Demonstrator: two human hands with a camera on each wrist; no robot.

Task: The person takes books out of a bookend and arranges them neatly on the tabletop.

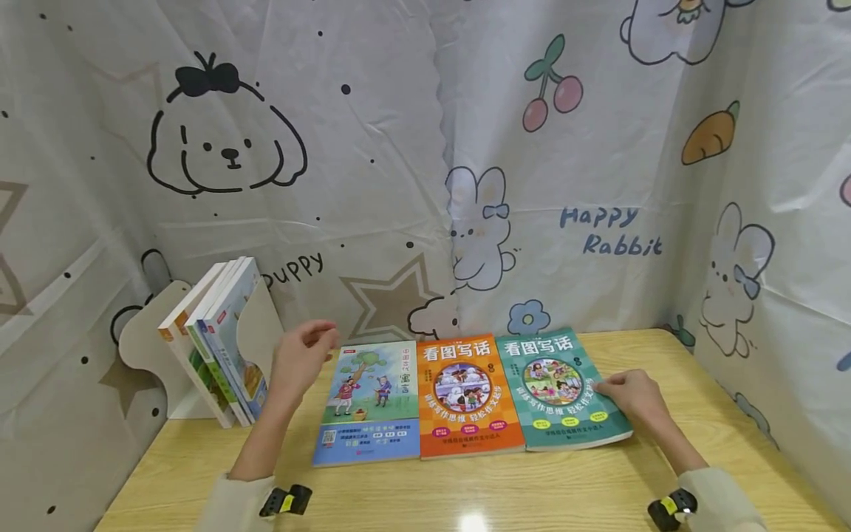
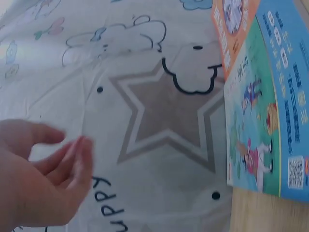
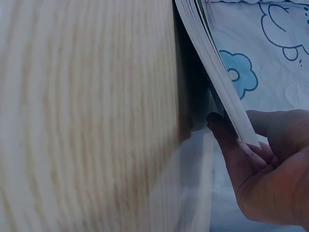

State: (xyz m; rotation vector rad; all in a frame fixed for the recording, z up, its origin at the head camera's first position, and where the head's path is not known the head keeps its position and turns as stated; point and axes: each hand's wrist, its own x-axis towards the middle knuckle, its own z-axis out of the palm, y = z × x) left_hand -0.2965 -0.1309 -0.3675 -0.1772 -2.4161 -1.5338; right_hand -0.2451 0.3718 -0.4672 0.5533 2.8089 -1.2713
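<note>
Three paperback books lie side by side on the table: a blue-and-green one [image 1: 372, 399], an orange one [image 1: 463, 425] and a teal one [image 1: 552, 355]. My right hand [image 1: 634, 399] pinches the right edge of the teal book. The right wrist view shows that book's page edge [image 3: 219, 79] tilted up off the wood, with digits of the right hand [image 3: 277, 179] above and below it. My left hand [image 1: 299, 366] hovers near the upper left corner of the blue-and-green book, its fingers loosely bent around nothing; in the left wrist view this hand [image 2: 48, 179] is somewhat blurred.
At the left, a cream bookend [image 1: 142, 336] holds several leaning upright books [image 1: 229, 340]. A printed white curtain [image 1: 385, 111] hangs behind and on both sides of the wooden table [image 1: 372, 495].
</note>
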